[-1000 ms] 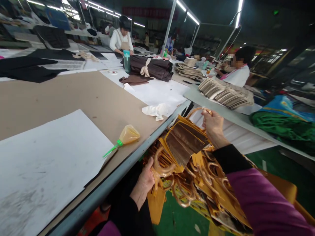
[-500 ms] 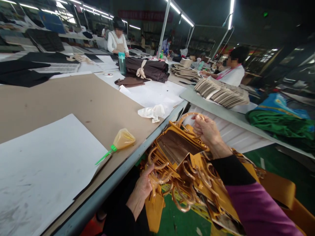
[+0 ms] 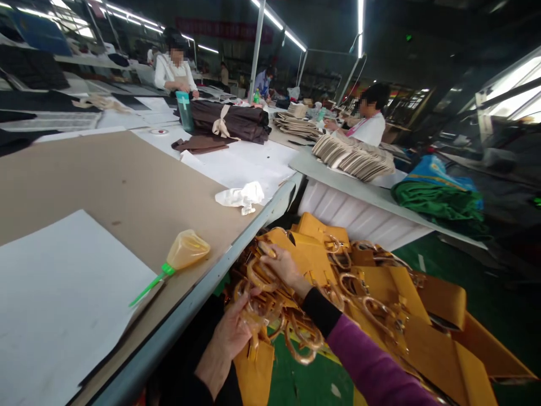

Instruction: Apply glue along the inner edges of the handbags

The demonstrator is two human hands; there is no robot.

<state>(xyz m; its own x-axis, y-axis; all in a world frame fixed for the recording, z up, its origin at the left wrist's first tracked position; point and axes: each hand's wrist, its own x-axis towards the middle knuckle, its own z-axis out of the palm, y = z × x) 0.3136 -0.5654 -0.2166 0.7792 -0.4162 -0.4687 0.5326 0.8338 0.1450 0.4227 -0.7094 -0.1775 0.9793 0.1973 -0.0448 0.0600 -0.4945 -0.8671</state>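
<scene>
Below the table edge lies a heap of mustard-yellow handbags with ring-shaped amber handles that look wrapped in clear film. My left hand is closed around one or more of these bag handles at the near left of the heap. Farther up, my right hand has its fingers curled on another bag handle, just above the left hand. Which bag each handle belongs to is hidden in the pile. More handbags spread to the right, over the green floor.
A brown-topped table with a metal edge runs along the left. On it lie a glue bottle with a green nozzle and crumpled white paper. Fabric stacks and a green bundle rest beyond. Two co-workers stand or sit farther back.
My right hand has moved left and down, from a raised handle of an open bag to a handle beside my left hand. That bag no longer stands open. The view has turned right.
</scene>
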